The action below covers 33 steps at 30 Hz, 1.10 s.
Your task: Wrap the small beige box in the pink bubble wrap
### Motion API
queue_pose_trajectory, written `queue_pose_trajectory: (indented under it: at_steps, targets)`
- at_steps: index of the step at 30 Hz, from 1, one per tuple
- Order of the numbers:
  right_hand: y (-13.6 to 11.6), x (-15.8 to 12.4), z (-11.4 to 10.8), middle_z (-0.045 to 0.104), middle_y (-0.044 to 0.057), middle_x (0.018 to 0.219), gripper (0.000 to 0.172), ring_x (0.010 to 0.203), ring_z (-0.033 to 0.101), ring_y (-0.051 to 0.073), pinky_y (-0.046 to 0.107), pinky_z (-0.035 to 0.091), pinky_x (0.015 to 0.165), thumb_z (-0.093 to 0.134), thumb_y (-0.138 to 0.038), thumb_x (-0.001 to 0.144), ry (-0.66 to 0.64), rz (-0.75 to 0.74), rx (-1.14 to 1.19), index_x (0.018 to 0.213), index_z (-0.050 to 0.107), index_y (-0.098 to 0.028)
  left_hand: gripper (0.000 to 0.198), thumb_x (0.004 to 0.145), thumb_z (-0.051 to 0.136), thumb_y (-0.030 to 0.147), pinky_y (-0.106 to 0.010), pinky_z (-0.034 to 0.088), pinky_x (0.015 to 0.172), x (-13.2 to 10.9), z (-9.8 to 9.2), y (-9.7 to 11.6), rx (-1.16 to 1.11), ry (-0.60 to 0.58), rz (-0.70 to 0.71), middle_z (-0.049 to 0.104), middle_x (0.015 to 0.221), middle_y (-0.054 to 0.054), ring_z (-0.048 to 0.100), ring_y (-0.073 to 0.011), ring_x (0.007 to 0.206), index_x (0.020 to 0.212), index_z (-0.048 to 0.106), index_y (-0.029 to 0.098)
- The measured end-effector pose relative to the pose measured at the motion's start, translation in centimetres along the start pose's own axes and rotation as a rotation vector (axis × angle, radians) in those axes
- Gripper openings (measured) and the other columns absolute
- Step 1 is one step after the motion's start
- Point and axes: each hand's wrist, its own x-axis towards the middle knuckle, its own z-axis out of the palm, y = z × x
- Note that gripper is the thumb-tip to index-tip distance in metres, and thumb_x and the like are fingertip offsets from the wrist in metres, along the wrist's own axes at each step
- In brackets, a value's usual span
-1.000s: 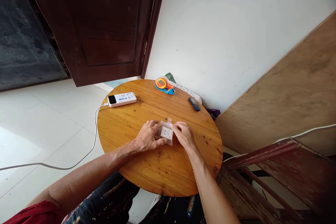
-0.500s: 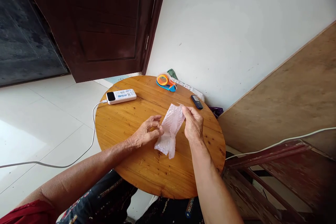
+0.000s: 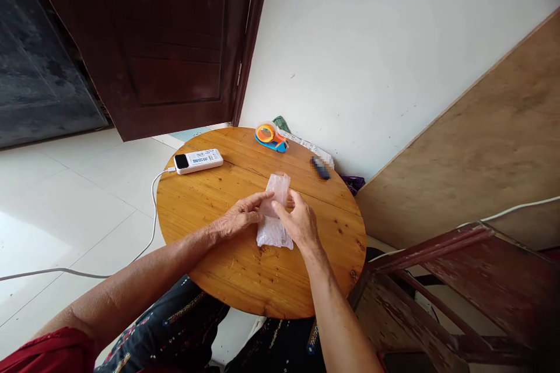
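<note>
A pinkish, translucent piece of bubble wrap [image 3: 273,232] lies on the round wooden table [image 3: 205,198], between both hands. My left hand [image 3: 240,215] touches its left edge, fingers apart and pointing right. On the other side, my right hand [image 3: 300,218] has its thumb over the wrap and its fingers behind the right edge, gripping it. Whether anything is inside the wrap cannot be made out.
A white power bank [image 3: 199,161] with a cable sits at the table's left. An orange and blue tape dispenser [image 3: 271,137], a printed strip [image 3: 301,141] and a dark, partly blurred object [image 3: 321,168] lie near the wall.
My right hand has moved down and left, its thumb now over the wrap. The wrap looks flatter and more upright, its loose lower flap no longer hanging out. The view has shifted slightly.
</note>
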Motion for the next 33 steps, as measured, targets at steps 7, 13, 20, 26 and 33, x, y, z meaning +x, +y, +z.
queue_pose_trajectory:
  at_steps: [7, 13, 20, 26, 33]
  targets:
    - [2.0, 0.4, 0.5, 0.058, 0.0, 0.059, 0.03, 0.06, 0.052, 0.018, 0.03, 0.039, 0.058, 0.055, -0.05, 0.071, 0.047, 0.242, 0.514, 0.06, 0.055, -0.023, 0.053, 0.064, 0.068, 0.019, -0.036, 0.045, 0.098, 0.6, -0.3, 0.2, -0.107, 0.193, 0.011, 0.069, 0.12, -0.008, 0.062, -0.0254, 0.109, 0.117, 0.068, 0.016]
    - [2.1, -0.1, 0.7, 0.065, 0.002, 0.063, 0.03, 0.061, 0.058, 0.02, 0.03, 0.045, 0.058, 0.062, -0.052, 0.068, -0.083, 0.345, 0.817, 0.067, 0.062, -0.022, 0.065, 0.072, 0.076, 0.036, -0.037, 0.047, 0.093, 0.9, -1.1, -0.1, 0.138, 0.257, 0.019, 0.064, 0.122, -0.012, 0.06, -0.0267, 0.108, 0.131, 0.058, 0.014]
    - [1.8, -0.4, 0.2, 0.063, -0.002, 0.061, 0.037, 0.061, 0.056, 0.016, 0.027, 0.044, 0.062, 0.066, -0.054, 0.075, -0.111, 0.169, 0.691, 0.058, 0.061, -0.022, 0.076, 0.064, 0.084, 0.037, -0.025, 0.048, 0.067, 1.9, -1.3, -1.5, -0.042, 0.331, 0.048, 0.064, 0.085, -0.001, 0.059, -0.0128, 0.07, 0.13, 0.053, 0.014]
    - [2.6, 0.0, 0.8, 0.071, 0.005, 0.064, 0.044, 0.058, 0.065, 0.023, 0.034, 0.05, 0.055, 0.066, -0.064, 0.067, -0.136, 0.529, 0.864, 0.071, 0.068, -0.02, 0.035, 0.072, 0.072, 0.04, -0.024, 0.046, 0.065, 2.0, -1.7, -0.5, -0.082, 0.468, -0.014, 0.06, 0.074, -0.001, 0.055, -0.0117, 0.066, 0.095, 0.065, 0.014]
    - [2.3, -0.1, 0.6, 0.076, 0.003, 0.08, 0.042, 0.072, 0.068, 0.023, 0.034, 0.053, 0.067, 0.081, -0.055, 0.059, -0.148, 0.383, 0.819, 0.08, 0.072, -0.02, 0.055, 0.07, 0.073, 0.053, -0.032, 0.048, 0.079, -0.1, -0.6, 1.3, 0.747, 0.556, 0.199, 0.06, 0.101, -0.006, 0.058, -0.0209, 0.089, 0.112, 0.064, 0.018]
